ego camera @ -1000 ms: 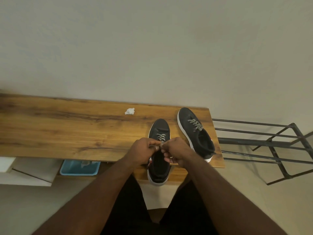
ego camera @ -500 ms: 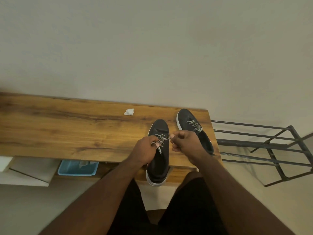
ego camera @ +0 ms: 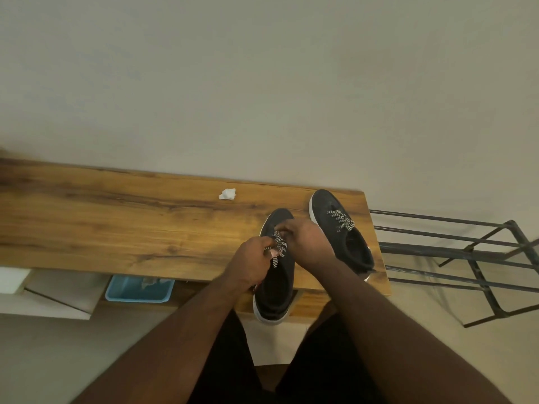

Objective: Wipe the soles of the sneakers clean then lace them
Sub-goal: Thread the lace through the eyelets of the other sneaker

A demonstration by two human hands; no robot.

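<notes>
Two black sneakers with white soles stand upright on a wooden bench [ego camera: 116, 228]. The near sneaker [ego camera: 275, 290] lies in front of me, heel over the front edge. Its black-and-white lace [ego camera: 279, 246] crosses the tongue area. My left hand [ego camera: 253, 262] pinches the lace on the left side. My right hand [ego camera: 309, 243] pinches the lace on the right, fingers curled over the shoe's eyelets. The far sneaker [ego camera: 345, 237] sits to the right, its lace threaded.
A crumpled white tissue [ego camera: 227, 194] lies on the bench toward the wall. A blue tray [ego camera: 137, 288] sits under the bench's front edge. A dark metal rack [ego camera: 466, 252] stands on the floor at the right. My legs are below the bench.
Both hands moved from the sneaker's opening up toward its toe end. The right hand pulled the lace out to the right, then came back over the eyelets.
</notes>
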